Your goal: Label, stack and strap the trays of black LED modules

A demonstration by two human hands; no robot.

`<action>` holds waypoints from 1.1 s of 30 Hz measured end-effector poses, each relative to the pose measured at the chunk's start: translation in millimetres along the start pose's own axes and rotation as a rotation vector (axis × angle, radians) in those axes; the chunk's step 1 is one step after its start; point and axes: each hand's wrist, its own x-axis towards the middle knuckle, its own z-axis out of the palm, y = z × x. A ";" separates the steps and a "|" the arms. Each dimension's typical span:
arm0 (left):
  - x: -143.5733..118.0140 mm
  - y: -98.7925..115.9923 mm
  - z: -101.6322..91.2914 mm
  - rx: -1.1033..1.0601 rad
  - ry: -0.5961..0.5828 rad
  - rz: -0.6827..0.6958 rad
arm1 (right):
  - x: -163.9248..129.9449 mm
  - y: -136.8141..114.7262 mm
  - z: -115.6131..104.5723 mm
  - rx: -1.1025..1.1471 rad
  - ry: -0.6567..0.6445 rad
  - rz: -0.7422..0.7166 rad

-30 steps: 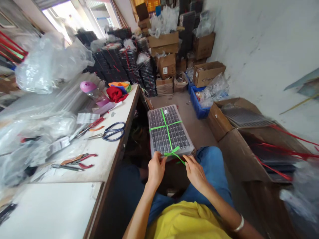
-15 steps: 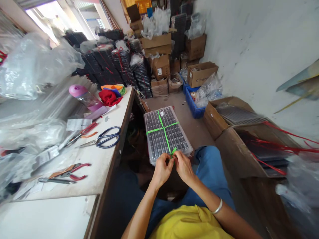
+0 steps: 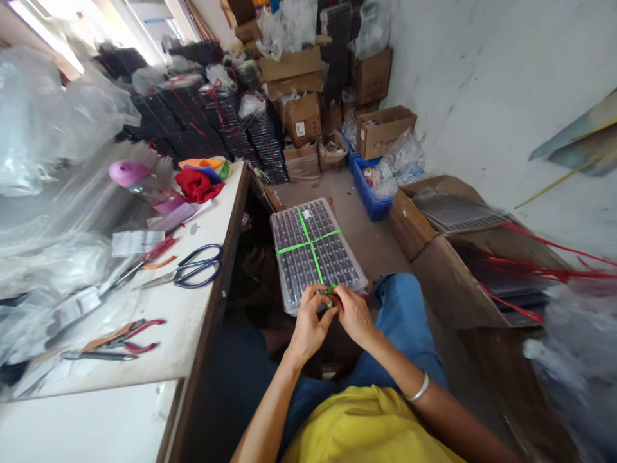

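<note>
A bundle of clear plastic trays point(image 3: 332, 257) filled with rows of small dark parts lies in front of my knees. Bright green strap point(image 3: 313, 252) crosses over its top and runs down to the near edge. At that edge my left hand point(image 3: 311, 318) pinches the strap's end between thumb and fingers. Close beside it, my right hand point(image 3: 354, 315) is closed on the same green strap, its fingertips almost touching the left ones. The exact shape of the knot between the fingers is partly hidden.
On the workbench point(image 3: 193, 321) to the left lie scissors point(image 3: 197, 267), red-handled pliers point(image 3: 130, 337) and a pink-lidded bottle point(image 3: 144, 186). Open cardboard boxes point(image 3: 443, 257) stand at the right, blue crates point(image 3: 371, 193) farther back. Stacked black trays point(image 3: 231, 122) fill the rear.
The view has shifted slightly, moving the scene left and up. My hands stay at the tray bundle's near edge; the green ends between my fingers have changed shape.
</note>
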 end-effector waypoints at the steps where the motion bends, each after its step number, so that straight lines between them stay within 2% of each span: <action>1: -0.1 -1.2 -5.4 -0.068 -0.067 0.046 | -1.7 1.6 -5.4 -0.012 -0.034 -0.001; 4: 2.4 -6.7 -16.4 -0.135 -0.209 0.098 | -10.5 4.7 -27.3 -0.067 -0.148 -0.014; 8: 11.5 -9.0 -13.2 -0.010 -0.209 0.148 | -14.0 -1.6 -59.6 -0.141 -0.274 -0.092; 10: 17.1 -6.8 -6.9 0.011 -0.200 0.167 | -6.0 -8.5 -70.1 -0.197 -0.280 -0.153; 12: 22.3 -4.0 -1.4 0.013 -0.182 0.154 | 5.0 -14.2 -73.8 -0.208 -0.182 -0.197; 16: 30.8 -0.8 0.0 0.025 -0.124 0.057 | 14.7 -15.9 -61.5 0.043 0.199 -0.219; 17: 32.4 -0.3 -1.8 0.021 -0.124 0.031 | 13.3 -14.7 -55.3 0.111 0.253 -0.221; 19: 34.9 0.9 -6.8 0.007 -0.141 -0.004 | 8.8 -11.7 -41.2 0.226 0.256 -0.209; 21: 36.4 2.4 -12.1 -0.008 -0.161 -0.020 | 5.8 -9.3 -27.1 0.307 0.184 -0.182; 25: 37.7 3.4 -17.1 -0.042 -0.167 -0.038 | 7.2 -8.1 -7.8 0.363 0.162 -0.085; 33: 33.3 -5.9 -8.5 -0.138 -0.089 -0.043 | 3.9 -12.5 -6.7 0.407 0.155 0.110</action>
